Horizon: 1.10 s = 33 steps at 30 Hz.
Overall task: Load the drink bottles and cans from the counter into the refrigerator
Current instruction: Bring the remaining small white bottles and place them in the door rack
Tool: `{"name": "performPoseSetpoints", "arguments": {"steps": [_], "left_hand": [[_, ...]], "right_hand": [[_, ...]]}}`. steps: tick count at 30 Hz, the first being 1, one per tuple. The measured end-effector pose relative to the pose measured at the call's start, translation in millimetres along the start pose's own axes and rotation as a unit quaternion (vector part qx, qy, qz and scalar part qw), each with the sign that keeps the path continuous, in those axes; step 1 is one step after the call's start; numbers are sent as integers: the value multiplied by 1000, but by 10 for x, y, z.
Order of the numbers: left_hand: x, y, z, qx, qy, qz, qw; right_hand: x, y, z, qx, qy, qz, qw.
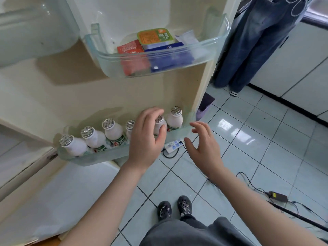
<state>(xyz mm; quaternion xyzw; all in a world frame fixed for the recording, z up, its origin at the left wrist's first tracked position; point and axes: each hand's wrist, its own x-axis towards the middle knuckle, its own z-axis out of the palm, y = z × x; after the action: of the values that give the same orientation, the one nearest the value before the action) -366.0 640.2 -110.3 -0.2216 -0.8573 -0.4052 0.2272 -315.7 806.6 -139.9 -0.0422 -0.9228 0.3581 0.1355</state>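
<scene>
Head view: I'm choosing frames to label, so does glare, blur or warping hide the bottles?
Head view: bright glare sits on the floor tiles, not the bottles; fisheye bows the fridge door edges; the lower door shelf is slightly soft but caps read clearly; only the left hand hides parts of two bottles.

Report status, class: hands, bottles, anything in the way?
Left hand cupped round fifth bottle in lower door shelf, grip unclear. Right hand open, empty. Six bottles stand in shelf. Nothing blocking.
</scene>
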Motion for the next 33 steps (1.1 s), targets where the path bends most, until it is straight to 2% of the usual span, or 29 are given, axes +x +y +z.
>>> {"name": "performPoseSetpoints", "arguments": {"steps": [2,4,6,8,9,10,12,13,14,16,20,22,27,29,33], "left_hand": [[-122,-36,37,-11,32,66,997],[-298,-57,149,-40,26,86,995],[-532,-72,324,-81,-36,28,996],[-820,-132,549,-100,-166,-89,977],[-967,-197,676,-98,-251,-158,950],[-1116,-283,801,-86,-342,-225,908],[-1425,-469,1005,-35,-508,-321,799],[-1575,-538,1070,-13,-564,-352,747],[-1718,-584,1106,2,-595,-381,707],[-1973,-604,1114,24,-610,-428,667],[-2316,-485,1049,52,-611,-450,648],[-2468,-335,1067,66,-636,-431,637],[-2928,206,1260,101,-666,-329,662],[-3195,503,1359,120,-684,-285,660],[-3911,1238,1590,128,-703,-223,663]], "right_hand": [[-223,98,-19,7,9,30,999],[-467,252,-19,10,7,77,997],[-742,454,-4,-2,-14,144,989],[-1069,686,5,-28,-70,235,969],[-1257,808,7,-43,-113,288,950],[-1460,925,8,-56,-164,342,924],[-1908,1124,5,-73,-265,428,861],[-2145,1202,-3,-79,-305,456,832],[-2382,1256,-13,-80,-334,478,808],[-2844,1306,-46,-73,-356,516,775],[-3576,1317,-154,-23,-316,602,733],[-3862,1327,-233,5,-288,626,724],[-4520,1399,-495,36,-213,623,752],[-4895,1432,-655,53,-177,622,761],[-5965,1507,-1012,55,-143,650,745]]}}
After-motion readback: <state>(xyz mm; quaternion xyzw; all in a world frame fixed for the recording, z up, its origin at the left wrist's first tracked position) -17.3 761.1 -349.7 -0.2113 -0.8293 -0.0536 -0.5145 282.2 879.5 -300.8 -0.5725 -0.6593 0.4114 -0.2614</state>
